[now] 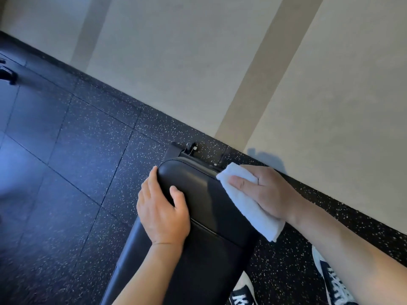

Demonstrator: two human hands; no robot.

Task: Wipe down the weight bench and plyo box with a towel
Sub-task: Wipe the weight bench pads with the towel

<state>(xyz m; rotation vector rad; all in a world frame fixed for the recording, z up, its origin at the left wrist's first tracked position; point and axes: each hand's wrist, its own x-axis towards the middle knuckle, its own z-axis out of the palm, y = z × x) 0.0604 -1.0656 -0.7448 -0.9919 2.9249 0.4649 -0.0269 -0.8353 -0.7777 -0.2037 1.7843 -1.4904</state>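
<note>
A black padded weight bench (204,216) runs from the bottom centre up toward the wall. My left hand (163,210) grips the left edge of its far end, thumb on top of the pad. My right hand (264,190) presses a folded white towel (248,205) against the right edge of the pad, fingers flat on the cloth. The towel hangs down over the bench's side. No plyo box is in view.
The bench's metal frame end (189,150) almost touches the beige wall (220,73). Black speckled rubber floor tiles (77,161) spread to the left. My two dark sneakers (334,282) stand at the bottom right. A dark piece of equipment (7,73) sits at the far left.
</note>
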